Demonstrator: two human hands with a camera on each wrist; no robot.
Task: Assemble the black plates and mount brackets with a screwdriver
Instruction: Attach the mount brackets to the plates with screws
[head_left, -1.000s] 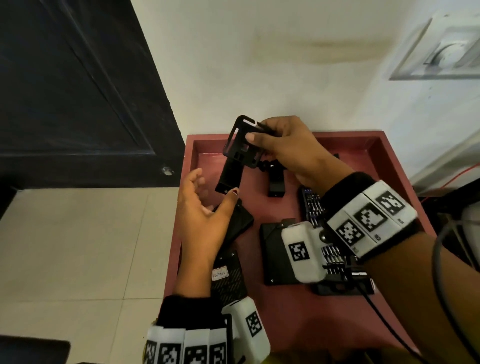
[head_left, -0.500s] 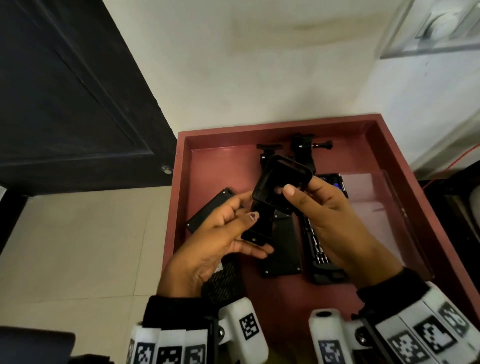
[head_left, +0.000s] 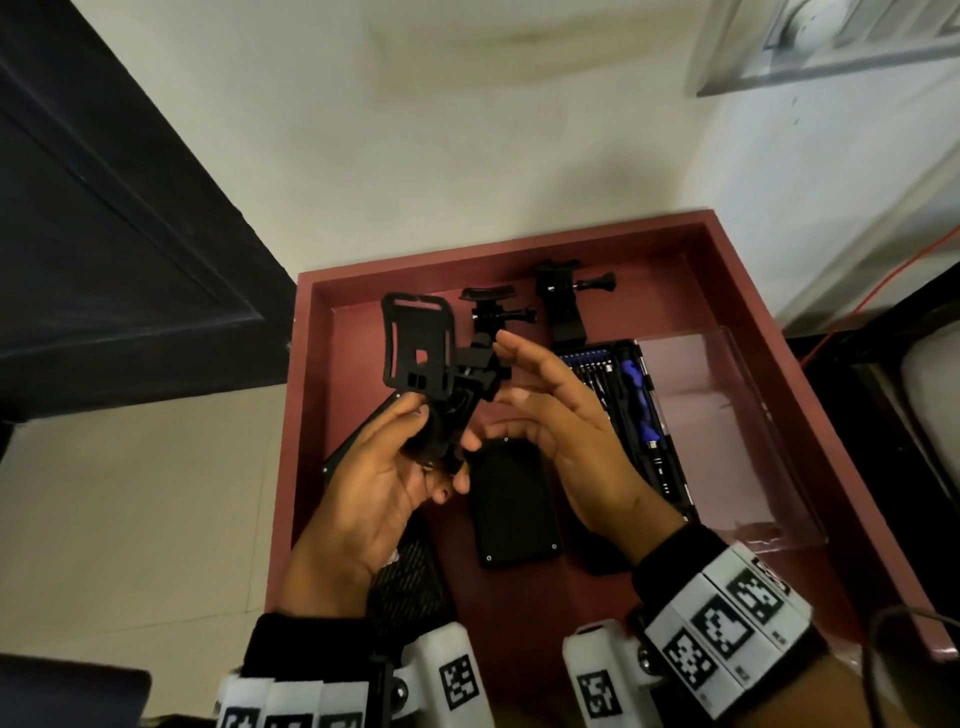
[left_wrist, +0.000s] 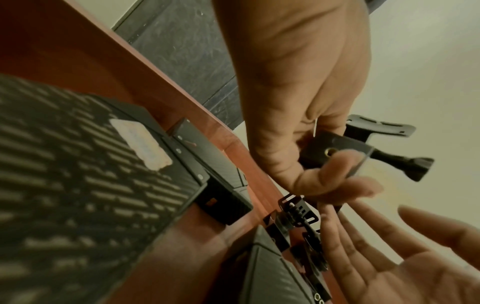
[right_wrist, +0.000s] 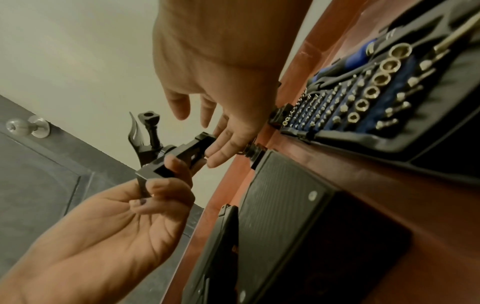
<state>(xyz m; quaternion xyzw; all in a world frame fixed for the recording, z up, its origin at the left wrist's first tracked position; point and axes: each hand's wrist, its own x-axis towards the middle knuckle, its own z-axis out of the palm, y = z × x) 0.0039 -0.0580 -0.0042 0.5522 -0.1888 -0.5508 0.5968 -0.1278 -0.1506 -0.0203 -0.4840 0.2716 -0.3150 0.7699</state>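
1. Nearest the camera, at the near end of the red tray (head_left: 810, 332), a vented black plate (head_left: 410, 577) with a pale sticker lies flat under the left wrist.
2. Beside it, toward the tray's middle, a flat black plate (head_left: 514, 504) with corner screws lies on the tray floor.
3. Above the tray's left half, the left hand (head_left: 374, 499) has its thumb and curled fingers pinched round the lower end of a black mount bracket (head_left: 415, 353), holding it upright clear of the tray floor; the bracket's slotted frame points toward the tray's far wall.
4. The right hand (head_left: 561, 421) hovers over the tray's middle with fingers spread and nearly straight, gripping nothing; in the right wrist view its fingertips (right_wrist: 218, 152) are at the bracket's side, and whether they touch it I cannot tell.
5. Along the tray's right half sits an open screwdriver bit set (head_left: 628, 410) with a blue-handled driver (head_left: 641, 400) in its slot; its clear lid (head_left: 727, 426) lies open toward the tray's right wall.
6. Near the tray's far wall rest two more black mounts with thumbscrews: one (head_left: 498, 312) beyond the right hand's fingertips, the other (head_left: 563, 306) just beyond the bit set.
7. A thin black plate (head_left: 358, 431) slants beneath the left hand by the tray's left wall.
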